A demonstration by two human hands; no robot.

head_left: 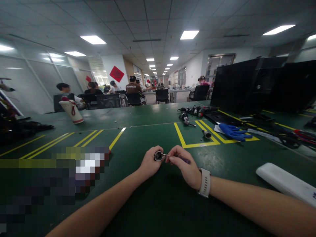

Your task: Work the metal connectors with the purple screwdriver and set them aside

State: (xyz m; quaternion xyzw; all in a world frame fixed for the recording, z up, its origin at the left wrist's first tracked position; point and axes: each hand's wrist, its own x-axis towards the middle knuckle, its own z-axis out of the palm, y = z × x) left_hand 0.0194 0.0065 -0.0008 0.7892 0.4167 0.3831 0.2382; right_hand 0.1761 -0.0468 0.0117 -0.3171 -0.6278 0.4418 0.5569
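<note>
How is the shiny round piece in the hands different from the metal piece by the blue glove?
The round piece sits in the left hand; the loose piece lies alone on the table. The right hand pokes a thin tool at the round piece; nothing touches the loose piece. Both are small and silvery.
</note>
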